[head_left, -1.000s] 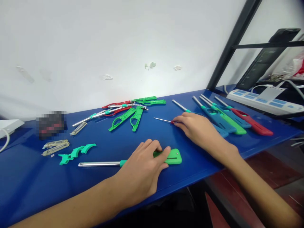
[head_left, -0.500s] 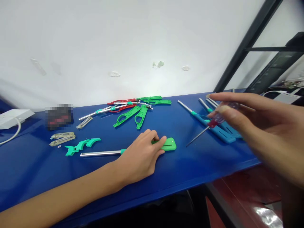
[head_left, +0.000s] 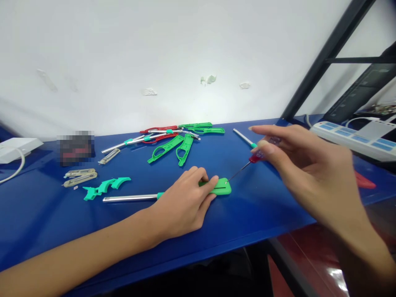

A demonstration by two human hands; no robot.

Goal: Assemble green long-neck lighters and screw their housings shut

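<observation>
My left hand (head_left: pixel 185 198) grips a green-handled lighter (head_left: pixel 223 186) flat on the blue table, its metal tube (head_left: pixel 130 198) pointing left. My right hand (head_left: pixel 297 161) holds a screwdriver (head_left: pixel 254 157) by its clear and red handle, between thumb and fingers. The screwdriver's tip is at the small hole near the right end of the green handle. Behind the hands lie green handle shells (head_left: pixel 185 149) and red shells (head_left: pixel 159 128) with metal tubes. Teal trigger pieces (head_left: pixel 106 186) and clear inner parts (head_left: pixel 81 178) sit at the left.
Along the back right lies a white power strip (head_left: pixel 355 138), with a red piece (head_left: pixel 365 180) near it. A metal tube (head_left: pixel 244 138) shows behind my right hand. A white box (head_left: pixel 20 148) with a cable stands at the left. The table's front edge (head_left: pixel 216 248) runs below my hands.
My right hand has moved left with the screwdriver, bringing its tip onto the green handle. The blue-handled lighters are now mostly hidden behind it. My left hand keeps its grip.
</observation>
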